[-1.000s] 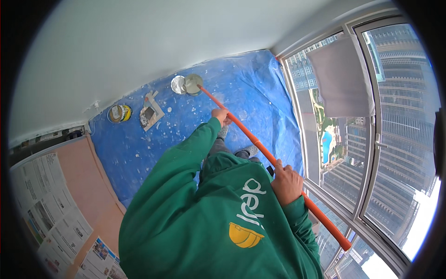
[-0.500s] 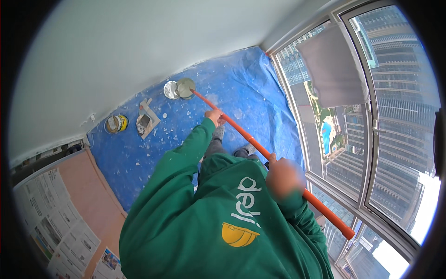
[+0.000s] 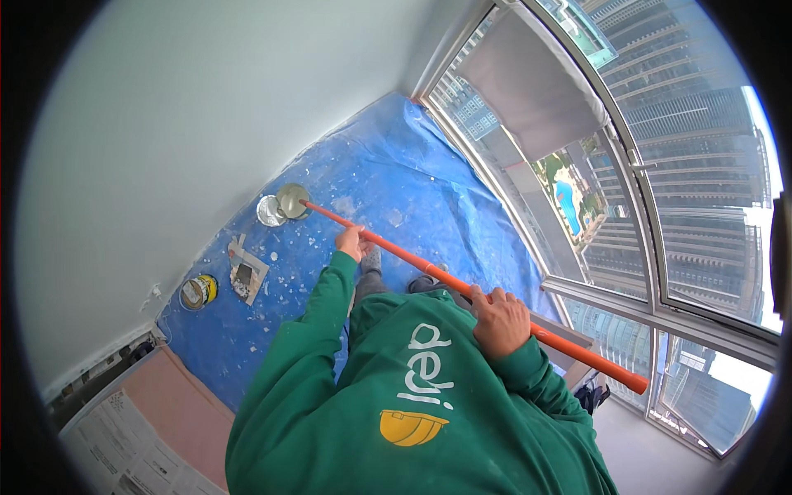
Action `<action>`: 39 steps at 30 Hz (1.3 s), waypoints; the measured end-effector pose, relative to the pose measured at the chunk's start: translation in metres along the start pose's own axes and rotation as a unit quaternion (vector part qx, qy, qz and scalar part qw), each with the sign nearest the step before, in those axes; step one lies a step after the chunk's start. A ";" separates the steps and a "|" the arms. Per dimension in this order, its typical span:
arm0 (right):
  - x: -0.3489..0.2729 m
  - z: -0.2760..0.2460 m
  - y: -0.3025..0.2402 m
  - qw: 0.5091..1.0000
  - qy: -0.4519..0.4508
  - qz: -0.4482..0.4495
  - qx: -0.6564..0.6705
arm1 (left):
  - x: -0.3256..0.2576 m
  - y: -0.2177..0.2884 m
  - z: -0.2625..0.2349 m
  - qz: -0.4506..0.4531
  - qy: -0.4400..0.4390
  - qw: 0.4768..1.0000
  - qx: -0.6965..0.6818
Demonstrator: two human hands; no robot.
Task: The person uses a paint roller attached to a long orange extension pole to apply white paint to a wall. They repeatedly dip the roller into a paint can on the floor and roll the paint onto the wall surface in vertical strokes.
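A long orange-red pole (image 3: 406, 255) slants across in front of me. Its far end dips into an open bucket (image 3: 293, 199) with pale contents; what is on that end is hidden inside. My left hand (image 3: 352, 244) is wrapped round the far part of the pole. Closer to my body, my right hand (image 3: 502, 322) grips it with the knuckles up. Behind my right hand, the thicker butt end sticks out toward the window.
Blue plastic sheeting (image 3: 388, 181) with pale splashes covers the floor. Beside the bucket lie a round silvery lid (image 3: 270, 211) and a flat board with tools (image 3: 246, 272). A yellow-black can (image 3: 198, 292) stands near the wall (image 3: 181, 124). Framed windows (image 3: 652, 272) line the right side.
My view has turned, so the bucket and windows appear shifted left. Both hands keep their hold on the pole, and its far end stays in the bucket.
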State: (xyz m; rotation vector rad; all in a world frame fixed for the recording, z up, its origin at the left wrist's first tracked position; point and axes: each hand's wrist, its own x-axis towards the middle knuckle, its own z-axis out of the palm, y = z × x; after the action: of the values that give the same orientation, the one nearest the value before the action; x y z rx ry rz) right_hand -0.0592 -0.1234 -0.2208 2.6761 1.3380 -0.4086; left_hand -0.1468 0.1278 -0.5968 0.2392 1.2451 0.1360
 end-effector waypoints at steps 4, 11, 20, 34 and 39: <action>-0.038 -0.008 0.041 0.998 0.069 -0.013 0.009 | -0.005 -0.017 0.008 -0.035 0.001 0.998 -0.052; -0.084 0.021 0.111 0.991 0.102 0.064 0.064 | 0.011 -0.063 0.017 0.003 0.040 0.999 0.015; -0.097 0.090 0.163 0.986 0.132 0.053 0.087 | 0.033 -0.119 0.028 0.005 0.062 0.996 0.069; -0.110 0.128 0.256 0.982 0.139 0.029 0.125 | 0.020 -0.142 0.065 0.060 0.038 0.997 0.021; -0.115 0.135 0.277 0.980 0.129 0.023 0.151 | 0.011 -0.148 0.079 0.070 0.055 0.996 0.027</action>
State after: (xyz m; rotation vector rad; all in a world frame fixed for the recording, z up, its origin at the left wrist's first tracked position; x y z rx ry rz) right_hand 0.0711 -0.4089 -0.3199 3.0953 1.3725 -0.2884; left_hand -0.0730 -0.0213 -0.6206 0.3714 1.3422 0.2395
